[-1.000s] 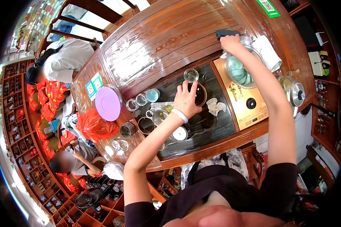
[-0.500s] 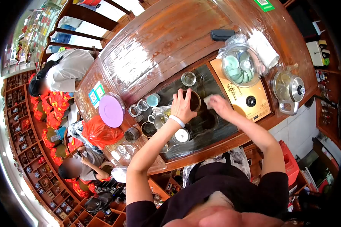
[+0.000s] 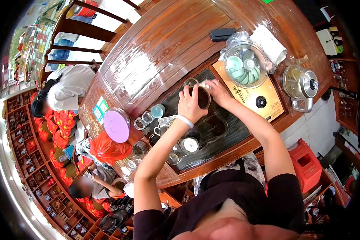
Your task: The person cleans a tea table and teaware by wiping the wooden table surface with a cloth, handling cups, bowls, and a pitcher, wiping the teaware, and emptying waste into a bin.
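Observation:
My left hand (image 3: 192,106), with a white band at its wrist, grips a dark round bowl-like vessel (image 3: 204,98) by its edge over the black tea tray (image 3: 236,130). The fingers of my right hand (image 3: 217,93) are closed on a small pale cloth (image 3: 205,85) at the vessel's far side. A small clear glass (image 3: 191,82) stands just beyond my left fingertips, partly hidden. Left of my left wrist are a pale blue-green cup (image 3: 158,111) and a clear glass cup (image 3: 147,117). A white-topped round container (image 3: 190,145) sits nearer to me on the tray.
A clear bowl of green cups (image 3: 246,66) rests on the gold panel (image 3: 264,86). At right stands a glass kettle (image 3: 300,82). A purple disc (image 3: 117,125) and a red plastic bag (image 3: 110,148) lie left. Two other people are beyond the table's left side.
My right hand has moved away from me and left with the cloth, up to the vessel's far edge. My left hand keeps hold of the vessel, now slightly raised and tilted. The whole view has shifted slightly.

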Demonstrator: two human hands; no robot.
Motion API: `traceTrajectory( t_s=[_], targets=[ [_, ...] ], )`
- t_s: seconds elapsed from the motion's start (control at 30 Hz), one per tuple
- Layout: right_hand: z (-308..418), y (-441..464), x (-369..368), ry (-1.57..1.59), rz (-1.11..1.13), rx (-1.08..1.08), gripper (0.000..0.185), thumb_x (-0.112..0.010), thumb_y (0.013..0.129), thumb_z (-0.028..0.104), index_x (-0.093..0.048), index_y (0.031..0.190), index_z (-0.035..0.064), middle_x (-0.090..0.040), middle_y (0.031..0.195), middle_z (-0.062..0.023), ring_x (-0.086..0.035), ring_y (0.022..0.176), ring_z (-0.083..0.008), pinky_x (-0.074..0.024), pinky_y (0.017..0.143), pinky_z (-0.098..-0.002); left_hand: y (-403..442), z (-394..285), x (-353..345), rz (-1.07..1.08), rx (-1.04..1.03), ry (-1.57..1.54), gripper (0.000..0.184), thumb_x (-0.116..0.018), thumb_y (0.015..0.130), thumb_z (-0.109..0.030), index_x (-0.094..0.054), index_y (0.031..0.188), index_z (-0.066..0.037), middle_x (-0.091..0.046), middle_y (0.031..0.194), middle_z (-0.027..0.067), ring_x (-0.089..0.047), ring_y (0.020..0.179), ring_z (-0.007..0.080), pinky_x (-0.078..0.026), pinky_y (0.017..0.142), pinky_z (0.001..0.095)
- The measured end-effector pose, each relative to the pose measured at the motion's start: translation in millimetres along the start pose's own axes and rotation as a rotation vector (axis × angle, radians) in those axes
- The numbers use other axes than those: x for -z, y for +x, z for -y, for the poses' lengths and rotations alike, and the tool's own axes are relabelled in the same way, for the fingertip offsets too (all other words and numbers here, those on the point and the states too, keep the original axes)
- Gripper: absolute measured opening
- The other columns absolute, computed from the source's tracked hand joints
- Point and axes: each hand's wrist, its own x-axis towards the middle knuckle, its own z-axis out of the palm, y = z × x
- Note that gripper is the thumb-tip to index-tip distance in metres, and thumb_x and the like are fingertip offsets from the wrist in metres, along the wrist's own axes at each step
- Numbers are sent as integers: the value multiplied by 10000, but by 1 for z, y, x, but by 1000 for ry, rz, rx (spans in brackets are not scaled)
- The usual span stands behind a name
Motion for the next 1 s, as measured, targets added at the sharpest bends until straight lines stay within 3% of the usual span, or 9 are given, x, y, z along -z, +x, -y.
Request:
traceTrajectory(
  t_s=[0.03,0.1,0.17,0.23,0.27,0.47,0.73,0.93,1.0],
  targets=[
    [9,-13,1,152,87,-224,296,-491,852,238,-490,1118,110,-459,1090,-120,-446,1017,-326,-370,896,-406,7,-2,-1,-42,-11,-5,872,-744,450,-171,-357,1223,-56,-382,1150,223,-424,954,396,-423,815,431],
    [17,-57,2,-31,156,28,319,-472,856,231,-477,1145,94,-461,1119,-111,-433,1050,-325,-354,931,-410,23,-5,-2,-79,-24,-19,867,-752,459,-181,-357,1222,-62,-383,1152,228,-426,957,400,-418,814,432],
    [30,-93,-5,139,260,-225,290,-503,825,128,-517,1112,98,-470,1129,-98,-433,1062,-310,-385,923,-389,41,-9,-7,-99,-10,5,881,-762,453,-187,-352,1223,-67,-385,1139,222,-428,951,398,-418,813,434],
    [37,-120,-2,-1,236,31,313,-538,762,2,-565,1058,100,-477,1133,-94,-441,1048,-290,-425,883,-358,60,-15,-8,-85,-7,1,887,-771,447,-189,-350,1220,-75,-387,1119,215,-431,943,395,-424,801,437],
    [40,-129,-7,13,113,50,308,-572,659,-64,-634,921,85,-526,1058,-88,-478,944,-268,-444,812,-342,68,-18,-10,-63,24,12,880,-771,462,-208,-348,1223,-78,-386,1120,216,-429,954,403,-430,798,442],
    [46,-147,-7,116,60,-44,306,-599,609,-95,-641,887,25,-527,1022,-113,-495,922,-286,-455,790,-361,103,-23,-34,-59,87,72,893,-782,469,-263,-340,1226,-88,-403,1105,227,-436,971,409,-444,783,445],
    [45,-146,-8,200,43,-65,326,-578,599,-133,-641,869,38,-525,984,-98,-483,937,-276,-443,803,-348,114,-33,-55,-46,192,131,902,-800,493,-329,-334,1217,-61,-382,1136,244,-429,988,412,-458,757,445],
    [47,-145,-8,236,-17,-92,331,-575,606,-143,-647,871,43,-528,981,-107,-489,923,-282,-457,787,-357,105,-33,-47,-47,198,200,977,-780,516,-415,-288,1286,-68,-337,1237,258,-424,1021,412,-388,855,457],
    [52,-136,1,221,-188,-177,349,-551,632,-157,-653,888,56,-526,999,-128,-495,928,-287,-465,785,-355,93,-23,-36,-142,117,270,911,-772,525,-402,-336,1251,-66,-407,1138,195,-457,966,368,-383,811,454]
  ],
)
